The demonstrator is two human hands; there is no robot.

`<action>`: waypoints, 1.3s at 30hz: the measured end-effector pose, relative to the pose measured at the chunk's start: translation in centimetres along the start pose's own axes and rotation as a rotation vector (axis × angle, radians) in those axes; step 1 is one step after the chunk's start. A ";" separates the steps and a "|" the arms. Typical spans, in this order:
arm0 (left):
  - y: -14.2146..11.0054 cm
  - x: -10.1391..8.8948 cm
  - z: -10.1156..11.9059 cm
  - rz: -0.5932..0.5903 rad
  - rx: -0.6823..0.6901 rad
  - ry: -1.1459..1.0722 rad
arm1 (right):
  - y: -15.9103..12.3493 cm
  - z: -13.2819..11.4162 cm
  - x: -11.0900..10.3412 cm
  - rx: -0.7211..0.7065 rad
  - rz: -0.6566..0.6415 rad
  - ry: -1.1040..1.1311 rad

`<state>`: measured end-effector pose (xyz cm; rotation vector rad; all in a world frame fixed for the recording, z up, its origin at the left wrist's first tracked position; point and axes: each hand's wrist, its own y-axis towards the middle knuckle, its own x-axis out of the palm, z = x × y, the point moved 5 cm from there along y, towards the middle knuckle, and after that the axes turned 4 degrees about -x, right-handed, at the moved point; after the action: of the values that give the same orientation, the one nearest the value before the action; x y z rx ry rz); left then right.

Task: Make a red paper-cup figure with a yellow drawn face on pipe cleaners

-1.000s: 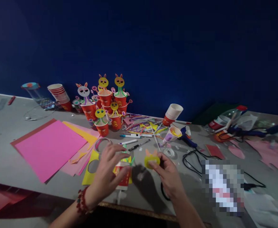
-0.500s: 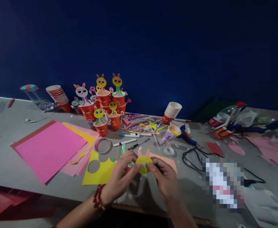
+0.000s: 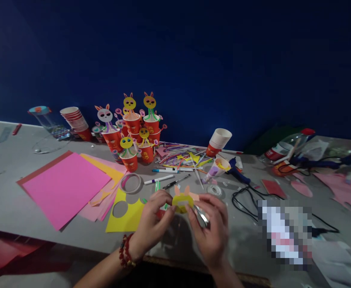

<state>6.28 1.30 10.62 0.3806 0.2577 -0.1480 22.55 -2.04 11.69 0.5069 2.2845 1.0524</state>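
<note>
A round yellow paper rabbit head (image 3: 179, 199) with two pale orange ears is held up between my hands near the table's front edge. A pale strip, perhaps tape, crosses its facing side. My left hand (image 3: 153, 218) pinches its left edge, a red bead bracelet on the wrist. Fingers bent, my right hand (image 3: 209, 228) has its thumb against the right edge. A shiny metal tool (image 3: 201, 215) shows by the right fingers; its kind, and whether they hold it, I cannot tell. Behind the left hand lies a yellow sheet (image 3: 124, 220) with round cut-outs.
Red paper cups with rabbit figures (image 3: 130, 160) stand at the back. Pink sheets (image 3: 67, 188) lie left. A tape roll (image 3: 130, 183), markers (image 3: 159, 179) and a pile of coloured strips (image 3: 178, 156) are ahead. Right are a blue glue gun (image 3: 238, 174), black cable (image 3: 238, 206) and plastic bottle (image 3: 286, 148).
The rabbit head has tilted flatter between my fingers. My right hand has turned, its fingers rising behind the paper, and the metal tool now shows. The view has shifted slightly.
</note>
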 end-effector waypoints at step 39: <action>-1.0 -0.7 3.3 0.000 0.290 0.428 | 2.5 -3.1 0.0 -0.301 -0.306 -0.145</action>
<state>6.12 -0.79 13.45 0.7009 0.6622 -0.1022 20.80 -2.23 15.24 0.1025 1.9534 1.1342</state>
